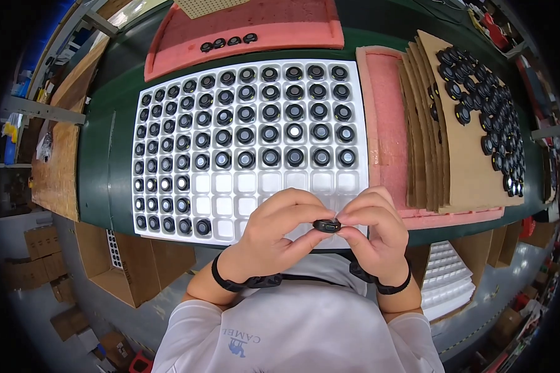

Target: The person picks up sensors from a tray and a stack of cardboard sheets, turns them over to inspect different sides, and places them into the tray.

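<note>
The small black round part [326, 225] lay flat between both hands, near edge of the white compartment tray [168, 233]. Left hand [274, 233] and right hand [373, 233] fingertips were pinched on it from opposite sides (equally near); empty tray pockets lay just beyond.

Scene is lit brightly & evenly from overhead; only soft shadows are cast. Slight glare is seen on the white tray [144, 233]. Straight edges are bent toward the rim; corners are blacked out, periphery blurred.
</note>
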The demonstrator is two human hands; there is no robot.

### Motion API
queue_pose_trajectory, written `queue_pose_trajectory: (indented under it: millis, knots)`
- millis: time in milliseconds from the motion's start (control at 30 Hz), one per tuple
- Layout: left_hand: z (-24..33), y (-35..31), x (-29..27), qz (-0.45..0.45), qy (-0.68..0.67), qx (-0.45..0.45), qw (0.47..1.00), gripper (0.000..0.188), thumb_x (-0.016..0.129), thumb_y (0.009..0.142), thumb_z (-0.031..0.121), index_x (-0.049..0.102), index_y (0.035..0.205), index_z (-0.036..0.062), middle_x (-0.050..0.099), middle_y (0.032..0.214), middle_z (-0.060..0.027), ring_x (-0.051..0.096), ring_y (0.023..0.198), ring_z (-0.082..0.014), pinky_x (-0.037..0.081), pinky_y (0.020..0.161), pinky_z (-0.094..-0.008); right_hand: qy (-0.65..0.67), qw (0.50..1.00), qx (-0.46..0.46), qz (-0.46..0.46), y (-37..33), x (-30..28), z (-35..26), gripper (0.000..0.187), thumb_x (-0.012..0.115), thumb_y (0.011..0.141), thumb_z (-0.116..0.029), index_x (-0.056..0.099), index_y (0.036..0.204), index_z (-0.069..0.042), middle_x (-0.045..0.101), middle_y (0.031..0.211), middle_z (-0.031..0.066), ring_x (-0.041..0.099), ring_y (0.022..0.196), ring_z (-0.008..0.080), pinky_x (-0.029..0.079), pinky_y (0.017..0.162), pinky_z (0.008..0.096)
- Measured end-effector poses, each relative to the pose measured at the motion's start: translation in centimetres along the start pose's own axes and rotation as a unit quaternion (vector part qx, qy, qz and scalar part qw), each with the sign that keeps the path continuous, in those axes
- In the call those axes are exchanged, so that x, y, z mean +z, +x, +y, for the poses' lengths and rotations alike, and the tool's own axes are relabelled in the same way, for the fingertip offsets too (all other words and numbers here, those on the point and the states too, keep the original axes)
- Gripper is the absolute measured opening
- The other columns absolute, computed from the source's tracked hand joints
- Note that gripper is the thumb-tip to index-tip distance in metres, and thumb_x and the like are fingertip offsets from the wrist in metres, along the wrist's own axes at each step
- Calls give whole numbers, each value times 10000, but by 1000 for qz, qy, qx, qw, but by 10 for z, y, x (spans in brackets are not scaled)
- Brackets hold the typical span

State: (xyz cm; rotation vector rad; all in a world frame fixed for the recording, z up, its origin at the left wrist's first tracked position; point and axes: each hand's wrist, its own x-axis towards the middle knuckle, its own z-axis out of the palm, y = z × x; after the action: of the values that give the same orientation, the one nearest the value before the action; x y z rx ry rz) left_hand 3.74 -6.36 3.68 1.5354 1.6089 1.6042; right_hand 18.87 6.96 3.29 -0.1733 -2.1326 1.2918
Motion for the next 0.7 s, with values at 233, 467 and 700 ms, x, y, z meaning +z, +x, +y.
queue_pose_trajectory:
  millis: [233, 467, 700]
  knots:
    - [0, -4, 3, 14, 51, 15, 998, 338, 757, 659, -36, 697, 984, 37, 633, 933, -75, 602, 806, -220, 495, 675, -313, 68, 993, 101, -5, -4, 4, -4, 331, 792, 729, -83, 628, 1014, -44, 623, 990, 102, 577, 901, 248, 454, 804, 342]
    - [-1, -2, -1, -22, 130, 64, 989, 328, 729, 714, -67, 675, 1026, 16, 619, 1027, -127, 615, 855, -214, 511, 698, -300, 88, 988, 121, -28, -4, 8, -2, 401, 816, 697, -97, 624, 1043, -31, 598, 1026, 111, 571, 928, 255, 457, 821, 347]
    - [-1, -12, -7, 7, 20, -34, 999, 380, 721, 712, -59, 656, 1077, 23, 602, 1035, -107, 580, 829, -205, 481, 721, -304, 31, 998, 53, -24, -6, 6, 0, 446, 826, 698, -82, 595, 1077, -30, 561, 1040, 105, 560, 945, 215, 457, 824, 317]
